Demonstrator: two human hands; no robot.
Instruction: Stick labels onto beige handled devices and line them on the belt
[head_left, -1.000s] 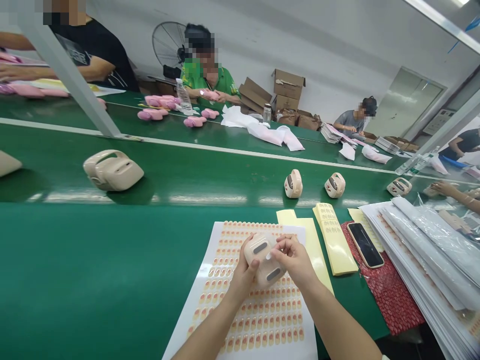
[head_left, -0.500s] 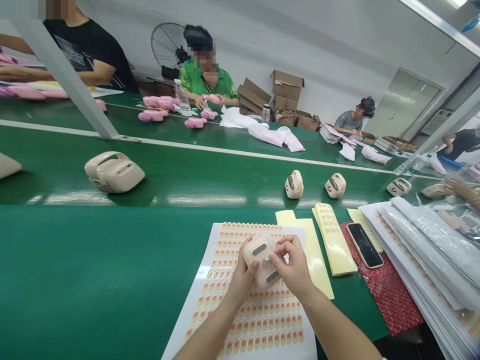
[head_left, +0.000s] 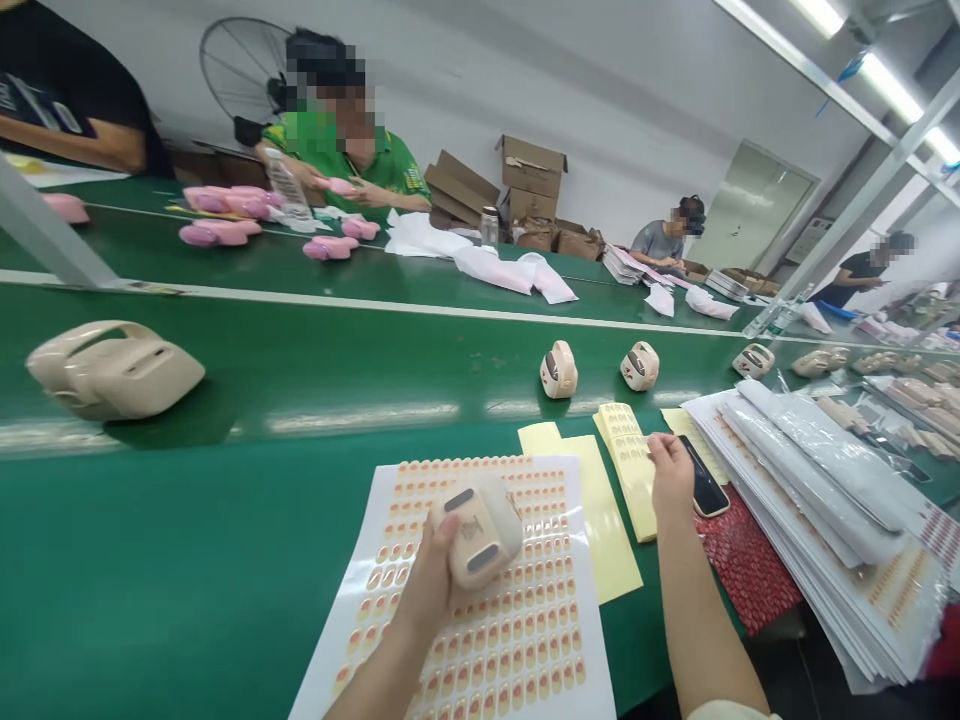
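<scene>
My left hand (head_left: 429, 565) grips a small cream plastic device (head_left: 487, 530), its underside turned up, with two dark grey pads and fine print between them. Beneath it lies a white sheet (head_left: 390, 505) covered in rows of oval orange-and-cream stickers. Out to the right, my right hand (head_left: 671, 470) has its fingertips pinched at the right edge of a yellow strip of small grey labels (head_left: 636, 490). Whatever is between those fingertips is too small to make out. A black phone (head_left: 706, 480) lies just beyond that hand.
Cream devices stand along the green conveyor, one large at left (head_left: 112, 370) and two smaller (head_left: 559, 370) ahead. Yellow backing paper (head_left: 611, 560) lies beside the sticker sheet. Red bubble wrap (head_left: 750, 575) and stacked plastic-wrapped sheets (head_left: 817, 500) fill the right. Co-workers sit opposite.
My right hand has left the device and moved right to the yellow label strip. My left hand keeps hold of the device, which has turned somewhat. The view has swung right.
</scene>
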